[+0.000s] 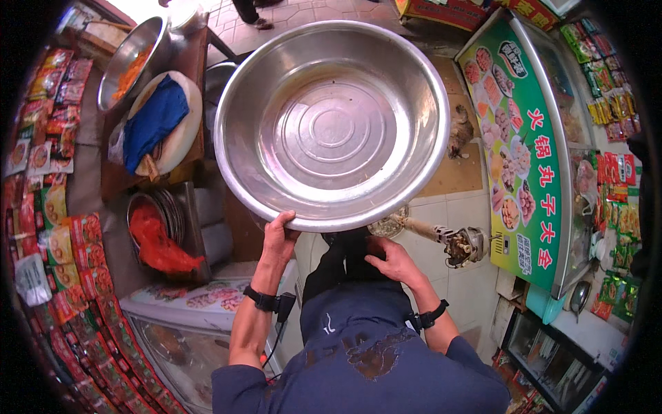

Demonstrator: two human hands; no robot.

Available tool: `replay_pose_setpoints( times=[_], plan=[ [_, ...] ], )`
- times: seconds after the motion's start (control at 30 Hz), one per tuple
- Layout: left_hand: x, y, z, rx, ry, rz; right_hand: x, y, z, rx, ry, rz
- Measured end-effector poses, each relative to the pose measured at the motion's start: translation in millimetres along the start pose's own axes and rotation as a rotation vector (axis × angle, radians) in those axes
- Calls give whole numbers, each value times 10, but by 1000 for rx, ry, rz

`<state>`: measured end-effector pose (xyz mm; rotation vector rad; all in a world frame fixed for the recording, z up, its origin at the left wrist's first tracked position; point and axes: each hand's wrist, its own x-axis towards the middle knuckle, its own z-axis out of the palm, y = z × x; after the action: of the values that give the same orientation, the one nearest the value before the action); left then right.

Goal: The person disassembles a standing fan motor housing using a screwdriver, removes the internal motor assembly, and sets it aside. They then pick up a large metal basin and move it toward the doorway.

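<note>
A large, round stainless steel basin (331,117) fills the upper middle of the view, empty and tilted toward me. My left hand (278,238) grips its near rim from below. My right hand (389,261) rests lower, against my dark trousers, just under the basin's edge, its fingers curled and holding nothing that I can see. Both wrists wear black bands.
A freezer cabinet with a green pictured top (524,145) stands at the right. At the left sit a steel bowl (131,58), a white board with a blue cloth (155,121), a red bag in stacked bowls (158,238) and a glass-topped freezer (186,324). Packaged goods (62,228) line the left.
</note>
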<state>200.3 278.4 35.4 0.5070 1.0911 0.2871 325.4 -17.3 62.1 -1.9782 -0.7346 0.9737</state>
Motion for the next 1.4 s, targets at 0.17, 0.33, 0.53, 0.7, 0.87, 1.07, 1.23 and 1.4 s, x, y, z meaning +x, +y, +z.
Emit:
replay_pose_setpoints(
  times=[0.17, 0.33, 0.53, 0.7, 0.87, 1.07, 1.23, 1.4],
  plan=[
    [-355, -340, -336, 1, 29, 51, -276, 155, -110, 165, -137, 14],
    [-1063, -924, -650, -83, 180, 48, -460, 427, -256, 269, -218, 166],
    [-1847, -1341, -825, -53, 239, 153, -741, 490, -378, 622, -566, 312],
    [-2049, -1438, -957, -140, 340, 199, -744, 433, -285, 749, -545, 374],
    [-2118, -1178, -1167, -204, 236, 286, -443, 218, -2, 1040, -473, 490],
    [-1961, -633, -1298, -154, 204, 410, -75, -151, 545, 1126, -204, 472],
    [-1783, -247, -1184, -144, 112, 395, 221, -362, 500, 1031, -103, 456],
    [-1472, -9, -879, -175, 34, 422, 592, -522, 193, 925, -40, 458]
  ],
)
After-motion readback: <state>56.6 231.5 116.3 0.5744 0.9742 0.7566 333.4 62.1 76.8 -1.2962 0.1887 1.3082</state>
